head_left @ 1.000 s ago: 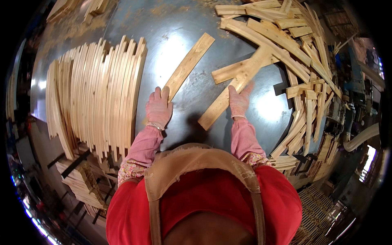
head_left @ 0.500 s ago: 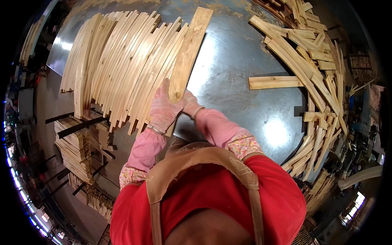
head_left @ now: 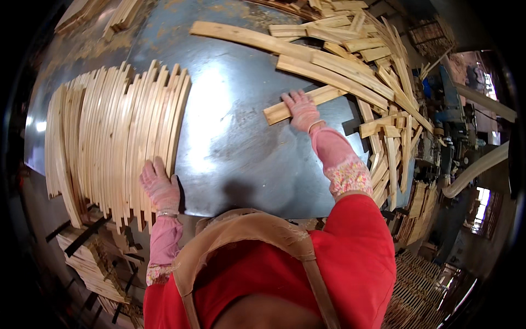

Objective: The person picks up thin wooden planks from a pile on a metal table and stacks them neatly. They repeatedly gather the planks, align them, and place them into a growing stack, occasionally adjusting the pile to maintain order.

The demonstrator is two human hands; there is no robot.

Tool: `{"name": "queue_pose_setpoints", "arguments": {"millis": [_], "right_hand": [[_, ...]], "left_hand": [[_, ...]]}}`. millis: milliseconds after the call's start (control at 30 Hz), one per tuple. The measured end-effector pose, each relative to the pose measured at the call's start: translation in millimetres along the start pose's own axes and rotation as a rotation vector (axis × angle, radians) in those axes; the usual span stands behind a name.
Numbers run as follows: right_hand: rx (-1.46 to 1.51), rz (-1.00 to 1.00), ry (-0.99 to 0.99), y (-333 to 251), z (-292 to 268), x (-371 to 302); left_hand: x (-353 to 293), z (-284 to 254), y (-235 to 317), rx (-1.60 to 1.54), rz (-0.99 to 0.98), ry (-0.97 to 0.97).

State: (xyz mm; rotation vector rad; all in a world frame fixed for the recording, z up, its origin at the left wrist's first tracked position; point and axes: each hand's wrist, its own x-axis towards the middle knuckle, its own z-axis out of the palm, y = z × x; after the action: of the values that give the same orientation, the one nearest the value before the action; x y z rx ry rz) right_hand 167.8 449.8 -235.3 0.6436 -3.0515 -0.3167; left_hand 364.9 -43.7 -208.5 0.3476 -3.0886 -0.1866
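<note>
My left hand (head_left: pixel 160 186), in a pink-and-white glove, lies with its fingers stretched over the near right end of a row of narrow wooden strips (head_left: pixel 109 142). Its thumb points along the row's right side. The strips stand side by side on the grey metal table (head_left: pixel 235 164), their ends uneven. Over to the right, my gloved right hand (head_left: pixel 303 112) rests across a short wooden board (head_left: pixel 278 113), fingers spread over its top and reaching its far edge. That board's right end goes under longer boards.
A heap of loose wooden pieces (head_left: pixel 372 52) covers the table's right side, with long curved boards (head_left: pixel 246 38) along its inner edge. More strips (head_left: pixel 123 16) lie at the far left. Below the table's left edge, stacked wood (head_left: pixel 90 266) sits by dark bars.
Both hands have let go of the broad board held at the row's right end. My right hand has moved right onto the short board; my left stays by the row. The view has turned right.
</note>
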Motion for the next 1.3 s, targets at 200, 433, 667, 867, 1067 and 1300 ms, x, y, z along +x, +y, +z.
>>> {"name": "queue_pose_setpoints", "arguments": {"millis": [200,433,667,867,1067,1300], "right_hand": [[0.413,-0.118,-0.273,4.0,-93.2,85.1],[1.128,-0.064,-0.102,-39.9,-75.0,152.3],[0.211,-0.003,0.02,96.1,18.9,52.3],[0.163,0.157,-0.288,101.2,-8.0,84.9],[0.504,-0.188,0.356,-7.4,-12.2,145.1],[0.969,0.266,0.235,-111.7,-34.8,239.5]], "left_hand": [[28.8,21.3,86.9,-0.717,0.161,-0.166],[76.1,56.3,208.7,-1.511,-0.302,-0.672],[29.2,26.0,72.4,-0.067,0.134,0.076],[51.3,4.2,56.5,-0.064,0.227,0.213],[51.5,53.2,192.2,-0.773,0.229,0.03],[59.4,27.0,135.5,-0.913,-0.27,-0.49]]}}
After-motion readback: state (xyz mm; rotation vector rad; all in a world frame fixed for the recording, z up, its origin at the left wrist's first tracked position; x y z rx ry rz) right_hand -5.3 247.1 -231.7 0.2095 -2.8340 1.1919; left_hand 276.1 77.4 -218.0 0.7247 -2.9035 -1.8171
